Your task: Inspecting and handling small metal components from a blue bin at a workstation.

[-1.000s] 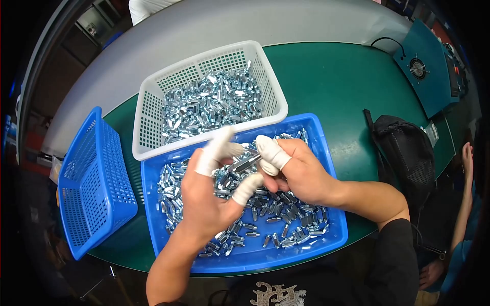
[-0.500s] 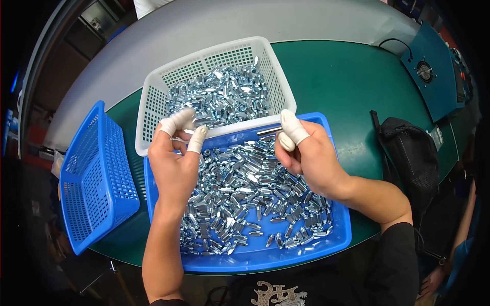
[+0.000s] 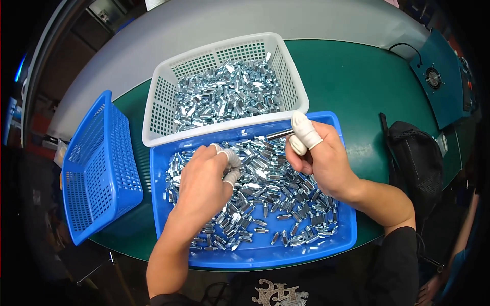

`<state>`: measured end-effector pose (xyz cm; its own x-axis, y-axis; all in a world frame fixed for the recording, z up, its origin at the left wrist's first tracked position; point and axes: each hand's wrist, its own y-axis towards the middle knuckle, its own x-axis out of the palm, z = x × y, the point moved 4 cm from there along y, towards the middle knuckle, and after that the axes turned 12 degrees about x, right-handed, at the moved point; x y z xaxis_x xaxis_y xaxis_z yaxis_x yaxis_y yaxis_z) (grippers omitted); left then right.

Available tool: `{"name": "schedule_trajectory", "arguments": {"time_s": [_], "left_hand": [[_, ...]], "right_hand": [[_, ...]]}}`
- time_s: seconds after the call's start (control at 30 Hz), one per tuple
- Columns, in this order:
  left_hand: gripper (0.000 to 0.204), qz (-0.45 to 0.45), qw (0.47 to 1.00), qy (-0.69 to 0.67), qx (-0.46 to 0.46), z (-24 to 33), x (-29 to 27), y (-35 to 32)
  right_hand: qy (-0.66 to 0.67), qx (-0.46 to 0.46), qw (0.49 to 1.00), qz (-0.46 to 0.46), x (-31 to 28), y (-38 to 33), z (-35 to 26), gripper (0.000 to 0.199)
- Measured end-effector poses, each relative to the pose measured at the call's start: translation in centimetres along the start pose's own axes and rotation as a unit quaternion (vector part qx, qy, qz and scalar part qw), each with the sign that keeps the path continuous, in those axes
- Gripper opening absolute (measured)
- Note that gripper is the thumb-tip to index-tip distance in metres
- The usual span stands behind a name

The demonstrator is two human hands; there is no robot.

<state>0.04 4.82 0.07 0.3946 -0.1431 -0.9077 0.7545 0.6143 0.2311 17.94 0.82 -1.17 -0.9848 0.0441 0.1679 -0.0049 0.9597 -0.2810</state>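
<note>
My left hand (image 3: 206, 176), with white finger cots on thumb and fingers, reaches down into the blue tray (image 3: 245, 260). Its fingertips curl together at the pile of small silvery hex metal fittings (image 3: 260, 173); whatever sits between them is hidden. Above the tray's right far side, my right hand (image 3: 321, 153) is closed around a thin shiny metal rod (image 3: 279, 135), pinched by cot-covered thumb and finger. The rod's free end points left. Beyond the tray, a white perforated basket (image 3: 293, 76) holds many similar fittings (image 3: 229, 92).
A blue perforated basket (image 3: 125, 168) stands tipped on its side at the left. On the right lie a black bag (image 3: 416, 153) and a teal box with a fan (image 3: 441, 76). All rest on a green mat (image 3: 347, 76). Another person's arm shows at the far right.
My left hand has come down from near the white basket's front rim to the fittings in the blue tray. My right hand keeps the rod; the whole view has shifted slightly.
</note>
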Motion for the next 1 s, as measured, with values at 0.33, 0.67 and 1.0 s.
{"name": "schedule_trajectory", "arguments": {"time_s": [0.33,0.67,1.0], "left_hand": [[0.020,0.130,0.900,-0.409,-0.074,0.9,0.1,0.3],[0.017,0.152,0.846,-0.503,-0.091,1.7,1.1,0.6],[0.018,0.270,0.939,-0.141,0.161,3.6,-1.1,0.8]], "right_hand": [[-0.018,-0.039,0.999,0.006,0.3,-0.4,0.0,0.044],[-0.056,-0.075,0.996,0.000,0.2,-0.6,-0.1,0.043],[-0.047,-0.024,0.998,-0.040,0.9,-1.4,-0.6,0.047]]}}
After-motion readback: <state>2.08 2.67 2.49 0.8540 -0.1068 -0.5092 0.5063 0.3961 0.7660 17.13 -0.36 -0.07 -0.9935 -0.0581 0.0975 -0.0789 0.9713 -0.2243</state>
